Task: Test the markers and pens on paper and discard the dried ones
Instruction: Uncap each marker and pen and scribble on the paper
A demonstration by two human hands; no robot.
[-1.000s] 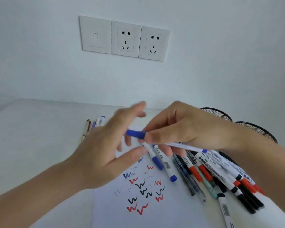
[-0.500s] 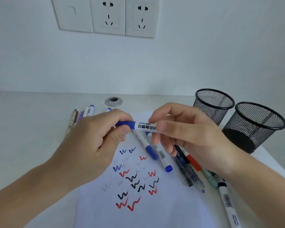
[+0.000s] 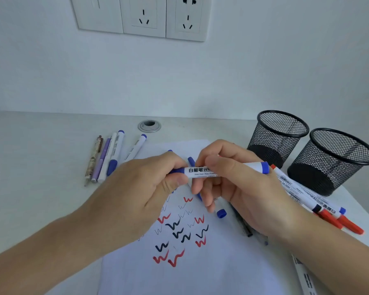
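I hold a blue whiteboard marker [image 3: 198, 170] level above the paper [image 3: 200, 262]. My left hand [image 3: 141, 199] grips its blue cap end, and my right hand [image 3: 237, 188] grips its white barrel. The sheet under my hands carries several red, black and blue squiggles. More markers and pens [image 3: 320, 207] lie in a heap at the right of the paper, partly hidden by my right arm. A row of pens and blue markers [image 3: 107, 158] lies left of the paper.
Two black mesh pen cups [image 3: 279, 137] [image 3: 337, 160] stand at the right back of the white desk [image 3: 41, 167]. A round cable grommet [image 3: 149, 125] sits near the wall. Wall sockets [image 3: 143, 15] are mounted above.
My left hand, open a second ago, has closed on the marker's cap end. Both hands with the marker have come lower, over the paper. The view has tilted down.
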